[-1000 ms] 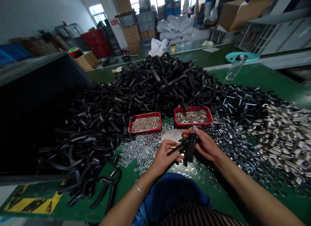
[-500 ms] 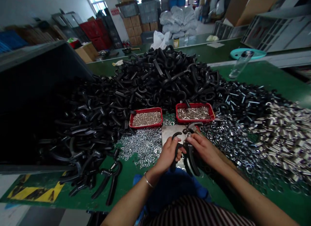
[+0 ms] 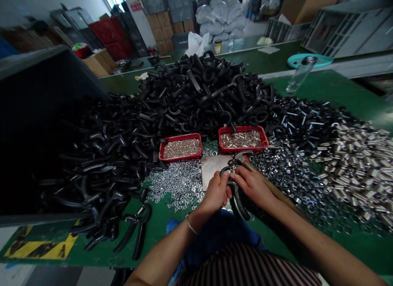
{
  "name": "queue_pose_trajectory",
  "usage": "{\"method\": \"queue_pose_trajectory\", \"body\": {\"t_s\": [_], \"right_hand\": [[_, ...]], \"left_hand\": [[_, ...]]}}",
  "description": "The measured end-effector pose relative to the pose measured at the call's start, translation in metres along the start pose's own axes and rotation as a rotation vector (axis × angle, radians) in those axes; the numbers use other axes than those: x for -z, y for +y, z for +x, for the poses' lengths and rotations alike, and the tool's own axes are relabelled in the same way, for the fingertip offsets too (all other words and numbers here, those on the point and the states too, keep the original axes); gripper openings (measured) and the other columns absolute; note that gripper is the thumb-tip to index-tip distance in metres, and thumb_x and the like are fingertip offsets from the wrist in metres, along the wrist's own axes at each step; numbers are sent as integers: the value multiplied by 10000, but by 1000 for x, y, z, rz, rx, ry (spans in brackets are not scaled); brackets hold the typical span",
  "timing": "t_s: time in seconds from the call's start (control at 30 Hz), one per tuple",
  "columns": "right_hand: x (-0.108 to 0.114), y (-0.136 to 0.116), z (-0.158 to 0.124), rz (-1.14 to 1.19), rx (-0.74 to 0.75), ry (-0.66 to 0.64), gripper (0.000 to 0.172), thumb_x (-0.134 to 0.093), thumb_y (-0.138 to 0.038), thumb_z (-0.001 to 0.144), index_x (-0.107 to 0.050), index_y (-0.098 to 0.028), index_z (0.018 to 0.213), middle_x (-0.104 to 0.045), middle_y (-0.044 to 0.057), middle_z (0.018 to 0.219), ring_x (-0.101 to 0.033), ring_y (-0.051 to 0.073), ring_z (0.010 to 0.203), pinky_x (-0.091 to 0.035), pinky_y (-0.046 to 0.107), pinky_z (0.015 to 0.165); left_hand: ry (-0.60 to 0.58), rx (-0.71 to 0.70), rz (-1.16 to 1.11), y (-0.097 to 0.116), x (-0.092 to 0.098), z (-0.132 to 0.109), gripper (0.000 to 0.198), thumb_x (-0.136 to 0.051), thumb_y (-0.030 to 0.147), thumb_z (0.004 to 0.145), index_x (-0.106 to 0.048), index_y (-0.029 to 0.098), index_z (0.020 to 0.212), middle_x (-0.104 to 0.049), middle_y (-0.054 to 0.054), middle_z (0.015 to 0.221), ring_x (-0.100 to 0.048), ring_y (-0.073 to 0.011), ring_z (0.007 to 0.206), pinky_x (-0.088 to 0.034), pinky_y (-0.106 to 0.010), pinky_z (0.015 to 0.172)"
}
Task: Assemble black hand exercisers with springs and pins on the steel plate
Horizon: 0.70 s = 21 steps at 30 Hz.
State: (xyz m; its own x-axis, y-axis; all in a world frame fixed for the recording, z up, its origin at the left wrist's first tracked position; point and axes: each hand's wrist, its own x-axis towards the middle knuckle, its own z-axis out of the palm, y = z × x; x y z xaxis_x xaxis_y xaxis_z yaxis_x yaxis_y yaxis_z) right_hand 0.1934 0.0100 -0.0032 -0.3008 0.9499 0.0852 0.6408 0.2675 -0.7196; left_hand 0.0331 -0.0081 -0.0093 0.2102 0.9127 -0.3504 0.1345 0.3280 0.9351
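Near the front of the bench my left hand [image 3: 215, 192] is closed around a black curved hook-ended handle of a hand-grip exerciser. Close against it, my right hand [image 3: 253, 185] pinches a second black handle [image 3: 241, 202], with small metal parts by the fingertips. The two handles meet between my hands; how they join is hidden by the fingers. Behind them lies a metal plate [image 3: 211, 171]. A hammer [image 3: 264, 175] rests beside my right hand, its head on the plate's edge and its handle partly under the forearm.
Two red trays [image 3: 181, 157] of small metal pins stand beyond the plate. Heaped black handles [image 3: 196, 97] fill the back and left. Washers [image 3: 181, 185], springs [image 3: 365, 167] and other metal parts spread around. An assembled hand grip [image 3: 135, 228] lies front left; a glass bottle [image 3: 301, 77] stands back right.
My two hands have come together, bringing the left handle up against the right one. The camera view has shifted slightly.
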Motion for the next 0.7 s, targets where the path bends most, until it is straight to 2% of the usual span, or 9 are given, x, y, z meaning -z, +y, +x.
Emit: {"method": "queue_pose_trajectory", "body": {"t_s": [0.13, 0.27, 0.43, 0.57, 0.63, 0.7], "right_hand": [[-4, 3, 0, 67, 1, 55, 269, -438, -385, 1004, -455, -231, 784, -543, 0, 701, -545, 183, 677, -365, 281, 636], [-9, 2, -4, 185, -47, 94, 302, -418, -417, 1010, -459, -230, 777, -509, -15, 678, -522, 166, 648, -379, 280, 631], [1, -11, -1, 244, -56, -5, 336, -419, -452, 1002, -445, -230, 751, -512, -20, 663, -526, 155, 630, -392, 279, 605], [15, -19, -2, 415, -129, -221, 318, -433, -513, 977, -492, -225, 855, -540, -31, 663, -491, 122, 502, -387, 261, 493], [17, -20, -7, 525, -165, -344, 330, -423, -533, 973, -527, -221, 956, -572, -23, 714, -482, 108, 478, -385, 248, 452], [12, -19, -15, 569, -178, -391, 353, -420, -546, 972, -543, -216, 997, -578, -19, 715, -488, 107, 483, -397, 239, 444]], "left_hand": [[35, -52, 105, 2, -3, 4, 451, -318, 626, 961, -436, 194, 1022, -503, 81, 495, -395, -95, 287, -264, -180, 285], [117, -116, 141, -1, -6, 2, 418, -287, 581, 990, -443, 200, 1061, -497, 75, 524, -425, -99, 326, -300, -191, 332], [202, -177, 321, 0, -1, -4, 425, -240, 523, 1017, -446, 181, 1164, -562, 23, 592, -586, -158, 491, -427, -253, 504], [92, -208, 619, 10, 14, -11, 469, -277, 560, 1000, -438, 178, 1219, -685, -62, 772, -693, -239, 713, -475, -312, 624], [3, -232, 744, 13, 21, -17, 568, -416, 668, 918, -455, 176, 1200, -716, -109, 913, -709, -292, 823, -488, -336, 655], [-74, -238, 833, 14, 24, -24, 711, -542, 753, 797, -466, 160, 1182, -720, -141, 958, -708, -339, 859, -495, -354, 655]]}}
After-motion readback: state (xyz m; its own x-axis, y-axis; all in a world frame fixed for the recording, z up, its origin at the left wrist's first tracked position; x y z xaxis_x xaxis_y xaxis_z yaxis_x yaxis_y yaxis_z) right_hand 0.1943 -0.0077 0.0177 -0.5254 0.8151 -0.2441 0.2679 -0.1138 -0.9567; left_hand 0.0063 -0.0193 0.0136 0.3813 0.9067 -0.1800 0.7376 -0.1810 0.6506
